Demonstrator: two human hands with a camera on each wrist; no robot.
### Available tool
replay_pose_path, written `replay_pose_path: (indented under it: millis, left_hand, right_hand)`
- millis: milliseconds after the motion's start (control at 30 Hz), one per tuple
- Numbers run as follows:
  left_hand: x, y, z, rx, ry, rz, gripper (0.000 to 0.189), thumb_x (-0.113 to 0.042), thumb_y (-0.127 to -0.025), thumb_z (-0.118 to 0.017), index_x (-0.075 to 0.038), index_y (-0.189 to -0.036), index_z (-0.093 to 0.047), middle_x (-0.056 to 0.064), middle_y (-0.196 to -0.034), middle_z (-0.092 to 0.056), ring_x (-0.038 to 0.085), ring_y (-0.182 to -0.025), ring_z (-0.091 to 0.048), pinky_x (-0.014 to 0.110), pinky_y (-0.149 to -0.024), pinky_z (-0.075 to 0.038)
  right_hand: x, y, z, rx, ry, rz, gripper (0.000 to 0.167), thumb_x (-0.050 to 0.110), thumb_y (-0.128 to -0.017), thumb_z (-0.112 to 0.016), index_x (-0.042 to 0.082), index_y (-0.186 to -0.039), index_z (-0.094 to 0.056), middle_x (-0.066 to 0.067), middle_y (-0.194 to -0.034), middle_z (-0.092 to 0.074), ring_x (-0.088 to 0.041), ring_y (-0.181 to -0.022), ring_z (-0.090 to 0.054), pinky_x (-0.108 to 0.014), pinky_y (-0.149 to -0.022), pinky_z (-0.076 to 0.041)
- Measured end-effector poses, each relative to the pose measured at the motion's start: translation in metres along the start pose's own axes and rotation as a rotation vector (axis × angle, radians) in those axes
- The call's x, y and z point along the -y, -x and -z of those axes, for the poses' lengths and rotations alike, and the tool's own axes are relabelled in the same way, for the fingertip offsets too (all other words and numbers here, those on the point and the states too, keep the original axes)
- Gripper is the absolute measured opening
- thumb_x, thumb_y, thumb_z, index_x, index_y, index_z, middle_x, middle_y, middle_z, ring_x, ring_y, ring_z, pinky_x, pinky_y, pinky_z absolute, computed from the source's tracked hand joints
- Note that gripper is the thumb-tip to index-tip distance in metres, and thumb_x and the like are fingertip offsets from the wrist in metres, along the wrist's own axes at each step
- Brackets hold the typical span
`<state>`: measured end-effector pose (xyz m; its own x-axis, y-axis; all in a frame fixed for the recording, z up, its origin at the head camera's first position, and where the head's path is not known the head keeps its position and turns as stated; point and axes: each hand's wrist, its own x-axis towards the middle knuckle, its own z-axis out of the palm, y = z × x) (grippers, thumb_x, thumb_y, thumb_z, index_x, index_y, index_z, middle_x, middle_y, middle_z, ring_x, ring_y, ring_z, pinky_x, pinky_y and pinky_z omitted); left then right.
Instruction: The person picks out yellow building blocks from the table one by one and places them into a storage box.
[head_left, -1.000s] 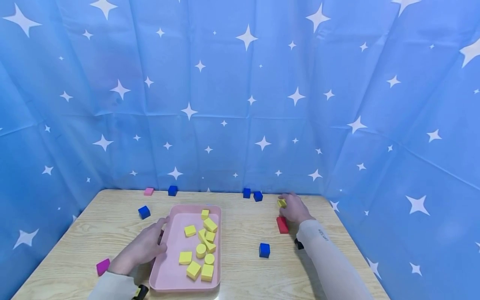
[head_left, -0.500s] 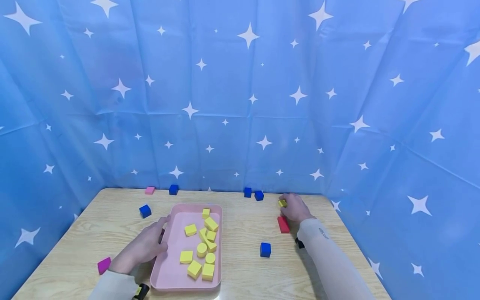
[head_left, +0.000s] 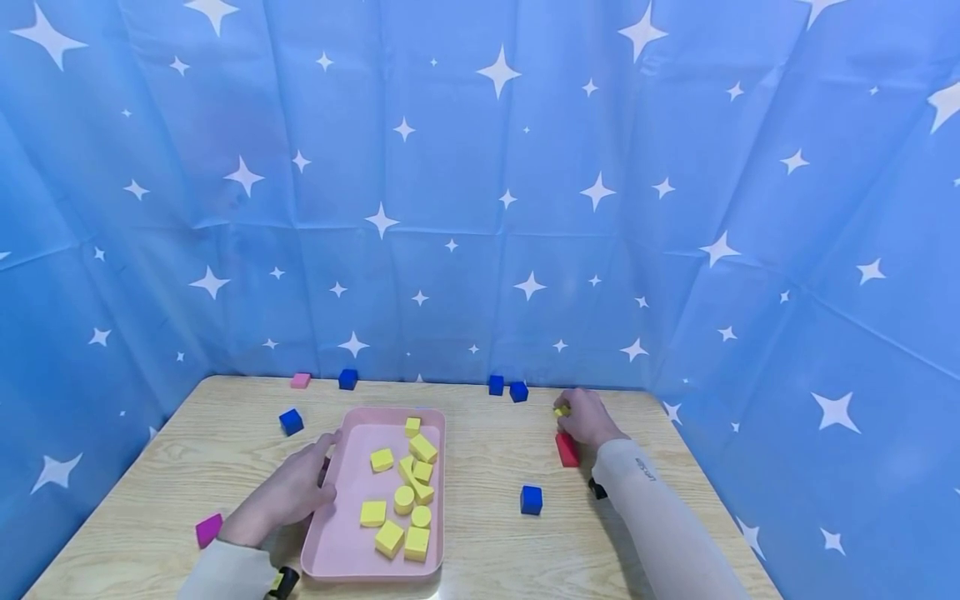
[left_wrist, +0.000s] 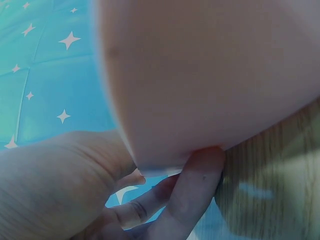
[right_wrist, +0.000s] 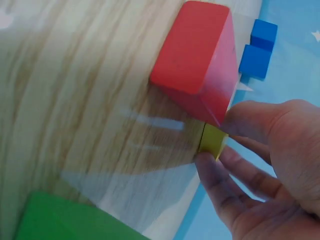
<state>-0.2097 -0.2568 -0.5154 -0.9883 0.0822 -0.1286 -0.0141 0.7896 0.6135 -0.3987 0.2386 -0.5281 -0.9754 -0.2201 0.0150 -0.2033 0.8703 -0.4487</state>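
Observation:
My left hand point(head_left: 296, 487) grips the left wall of a pink tray point(head_left: 318, 546), its thumb at the rim. In the left wrist view the tray's pink outer wall point(left_wrist: 210, 75) fills much of the frame, with a fingertip against its lower edge. Several yellow blocks, cubes, cylinders and others, lie in the tray, mostly toward its right side. At the far right of the table, my right hand point(head_left: 591, 419) pinches a small yellow block point(right_wrist: 213, 140) between thumb and fingers. A red block point(head_left: 567, 450) lies just nearer than that hand.
Two blue cubes point(head_left: 497, 385) sit at the back edge; another blue cube point(head_left: 531, 500) lies right of the tray. Left of it are a blue cube point(head_left: 291, 422), a pink block point(head_left: 301, 381) and a magenta block point(head_left: 209, 530). A green block point(right_wrist: 75, 220) shows in the right wrist view.
The yellow block has tilted slightly in my right fingers, and less of it shows. My left hand and the tray stay in place.

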Motion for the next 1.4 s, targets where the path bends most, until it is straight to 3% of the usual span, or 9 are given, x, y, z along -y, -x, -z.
replay_pose_path:
  millis: [433,467,600,867,1400]
  left_hand:
    - [-0.002,0.001,0.001,0.008,0.017,0.011,0.090,-0.003,-0.098,-0.083,0.004,-0.176,-0.038,0.031,-0.158,-0.067,0.041,-0.133,-0.075,0.061,-0.109,-0.069]
    - [-0.002,0.001,0.001,0.006,0.017,0.012,0.090,-0.003,-0.098,-0.083,0.004,-0.176,-0.038,0.031,-0.158,-0.067,0.041,-0.133,-0.075,0.061,-0.109,-0.069]
    - [-0.002,0.001,0.001,0.002,0.008,0.011,0.091,-0.003,-0.098,-0.083,0.004,-0.176,-0.038,0.030,-0.157,-0.067,0.040,-0.131,-0.075,0.061,-0.109,-0.070]
    - [-0.002,0.001,0.001,0.000,0.003,0.003,0.090,-0.002,-0.097,-0.082,0.004,-0.175,-0.038,0.030,-0.156,-0.068,0.041,-0.134,-0.075,0.063,-0.113,-0.067]
    - [-0.004,0.001,0.002,-0.009,0.002,0.002,0.089,-0.001,-0.097,-0.080,0.005,-0.175,-0.039,0.028,-0.153,-0.070,0.037,-0.132,-0.075,0.060,-0.113,-0.068]
  right_hand:
    - [-0.007,-0.005,-0.009,0.002,-0.047,0.032,0.029,-0.002,-0.102,-0.078,-0.001,-0.131,-0.084,-0.026,-0.136,-0.078,-0.031,-0.108,-0.077,-0.042,-0.088,-0.075]
    - [0.004,0.000,-0.005,0.010,-0.038,0.000,0.031,-0.004,-0.102,-0.077,-0.002,-0.132,-0.083,-0.028,-0.137,-0.077,-0.033,-0.109,-0.077,-0.046,-0.090,-0.075]
    - [0.009,0.001,-0.007,0.000,-0.003,-0.012,0.032,-0.002,-0.104,-0.079,-0.002,-0.136,-0.081,-0.026,-0.142,-0.077,-0.036,-0.119,-0.077,-0.051,-0.099,-0.074]
    - [0.019,0.003,-0.008,-0.011,0.013,0.030,0.033,0.000,-0.105,-0.079,-0.002,-0.138,-0.081,-0.025,-0.144,-0.078,-0.043,-0.136,-0.074,-0.060,-0.112,-0.069]
    - [0.055,0.005,-0.012,-0.045,0.029,0.147,0.028,0.005,-0.107,-0.081,-0.001,-0.135,-0.083,-0.021,-0.138,-0.082,-0.040,-0.132,-0.077,-0.057,-0.112,-0.068]
